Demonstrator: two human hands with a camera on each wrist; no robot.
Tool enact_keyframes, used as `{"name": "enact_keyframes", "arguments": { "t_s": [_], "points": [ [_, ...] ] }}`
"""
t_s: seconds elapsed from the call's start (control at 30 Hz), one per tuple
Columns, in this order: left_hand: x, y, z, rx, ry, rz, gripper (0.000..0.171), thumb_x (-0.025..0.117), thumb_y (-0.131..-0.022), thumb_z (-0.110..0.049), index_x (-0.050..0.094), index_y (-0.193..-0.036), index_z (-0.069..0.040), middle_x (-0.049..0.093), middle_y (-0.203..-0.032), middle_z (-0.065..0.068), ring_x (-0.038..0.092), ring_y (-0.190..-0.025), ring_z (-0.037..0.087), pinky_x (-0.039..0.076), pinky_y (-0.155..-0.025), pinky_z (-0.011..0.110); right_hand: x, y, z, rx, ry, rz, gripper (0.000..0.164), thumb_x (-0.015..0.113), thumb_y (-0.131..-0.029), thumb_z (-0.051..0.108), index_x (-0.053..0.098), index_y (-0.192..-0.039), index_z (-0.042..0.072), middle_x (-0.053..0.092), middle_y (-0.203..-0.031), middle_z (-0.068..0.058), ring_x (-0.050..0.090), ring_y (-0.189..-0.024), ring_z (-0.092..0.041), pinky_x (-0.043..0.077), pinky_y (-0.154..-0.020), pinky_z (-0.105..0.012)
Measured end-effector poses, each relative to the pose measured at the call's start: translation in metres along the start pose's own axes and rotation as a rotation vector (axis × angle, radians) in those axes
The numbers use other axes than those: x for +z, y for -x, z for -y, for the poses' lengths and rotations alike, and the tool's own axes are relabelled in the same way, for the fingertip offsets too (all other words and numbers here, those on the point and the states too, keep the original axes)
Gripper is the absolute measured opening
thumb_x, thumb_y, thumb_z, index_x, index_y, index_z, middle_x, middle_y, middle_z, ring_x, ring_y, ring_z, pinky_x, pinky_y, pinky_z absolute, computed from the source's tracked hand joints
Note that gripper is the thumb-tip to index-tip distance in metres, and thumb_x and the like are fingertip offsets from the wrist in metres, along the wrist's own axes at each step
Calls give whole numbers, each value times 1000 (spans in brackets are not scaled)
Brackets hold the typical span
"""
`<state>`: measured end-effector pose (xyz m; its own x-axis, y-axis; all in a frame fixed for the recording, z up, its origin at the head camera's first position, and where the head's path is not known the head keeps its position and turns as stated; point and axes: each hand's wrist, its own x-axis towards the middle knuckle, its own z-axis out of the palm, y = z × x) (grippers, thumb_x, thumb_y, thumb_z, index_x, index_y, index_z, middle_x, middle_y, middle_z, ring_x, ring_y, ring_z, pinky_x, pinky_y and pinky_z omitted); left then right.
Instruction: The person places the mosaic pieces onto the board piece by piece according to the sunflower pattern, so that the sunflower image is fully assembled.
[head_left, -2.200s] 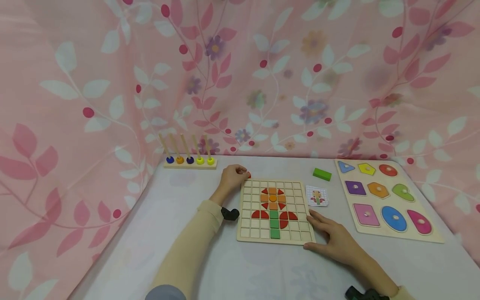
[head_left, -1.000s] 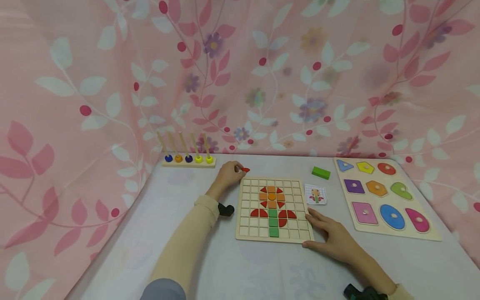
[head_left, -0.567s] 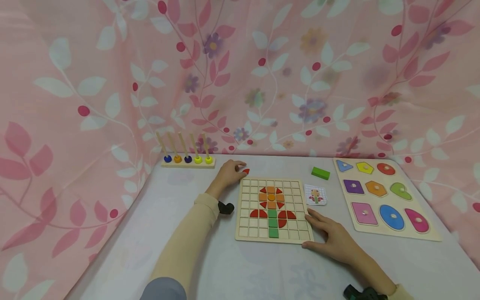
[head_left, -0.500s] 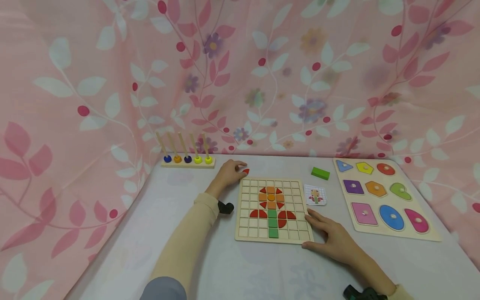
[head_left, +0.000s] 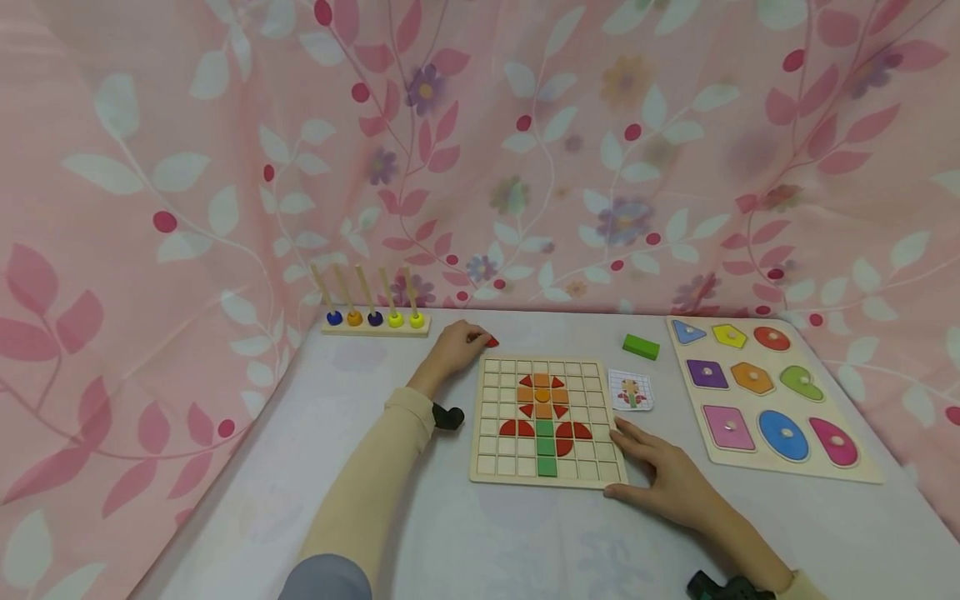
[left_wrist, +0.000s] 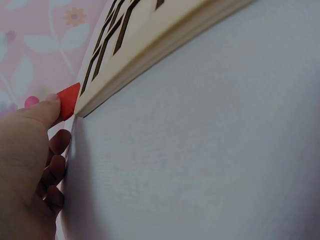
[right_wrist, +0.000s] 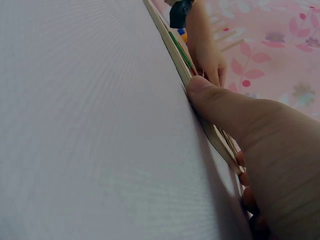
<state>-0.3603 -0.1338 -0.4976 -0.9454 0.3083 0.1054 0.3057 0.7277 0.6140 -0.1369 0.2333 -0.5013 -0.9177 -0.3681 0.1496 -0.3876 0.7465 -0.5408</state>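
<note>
My left hand [head_left: 455, 347] pinches a small red quarter-round tile [head_left: 492, 342] between thumb and fingers, just beyond the far left corner of a wooden grid board [head_left: 498, 465]. In the left wrist view the red tile [left_wrist: 69, 101] juts past the thumb beside the board's corner; fingers partly hide it. On the board, orange squares, an orange disc [head_left: 543, 395] and red triangles form a flower. Beneath it are green squares [head_left: 547, 447] and red quarter-rounds [head_left: 564, 447]. My right hand [head_left: 663, 472] rests at the near right corner, fingers extended and thumb touching the edge [right_wrist: 192, 82].
Right of the board lie a flower pattern card [head_left: 631, 390] and a green block [head_left: 641, 347]. A knobbed shape puzzle [head_left: 726, 400] is farther right. At the back left stands a peg stand [head_left: 377, 331] with coloured beads. A floral curtain [head_left: 480, 167] closes off the back.
My left hand has drawn slightly back and left from the board's corner. Its finger lifted off the red tile, then came down to pinch it again. The right hand stays put.
</note>
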Motion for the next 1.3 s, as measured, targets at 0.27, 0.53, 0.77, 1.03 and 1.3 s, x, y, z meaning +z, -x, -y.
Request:
{"name": "enact_keyframes", "arguments": {
  "t_s": [0.27, 0.53, 0.77, 1.03, 1.3],
  "points": [
    [-1, 0, 0, -55, 50, -9, 33, 76, -100, -29, 77, -123, -5, 73, -114, 12, 64, -107, 27, 51, -98, 44, 2, 0, -3, 0, 13, -5, 86, 88, -81, 57, 64, -147, 6, 52, -161, -13, 54, -140, -45, 47, -105, -62],
    [2, -6, 2, -25, 6, 8, 29, 79, -98, -26, 80, -122, -10, 72, -115, 13, 62, -107, 27, 49, -96, 44, 3, 0, -3, -8, 2, -7, 85, 88, -82, 57, 64, -147, 7, 52, -161, -12, 54, -140, -44, 47, -105, -62],
    [1, -6, 4, 19, 36, 57, 29, 76, -100, -28, 79, -123, -10, 70, -117, 12, 60, -108, 27, 48, -99, 45, 2, 0, -4, -7, -1, -1, 86, 87, -82, 57, 63, -147, 7, 51, -162, -13, 54, -140, -45, 47, -105, -62],
    [-12, 20, 1, 21, 175, 72, 30, 77, -99, -32, 78, -124, -15, 75, -119, 4, 62, -111, 23, 48, -100, 42, 2, -2, -2, -18, -2, 3, 86, 88, -82, 55, 63, -148, 6, 51, -162, -13, 54, -141, -44, 47, -106, -62],
    [-9, 76, -37, 156, 174, 149, 26, 80, -97, -28, 80, -120, -15, 76, -114, -2, 61, -102, 17, 49, -92, 38, 0, -2, 0, -10, -9, 4, 86, 88, -83, 54, 62, -148, 5, 51, -162, -14, 53, -141, -45, 46, -105, -63]
  ]
}}
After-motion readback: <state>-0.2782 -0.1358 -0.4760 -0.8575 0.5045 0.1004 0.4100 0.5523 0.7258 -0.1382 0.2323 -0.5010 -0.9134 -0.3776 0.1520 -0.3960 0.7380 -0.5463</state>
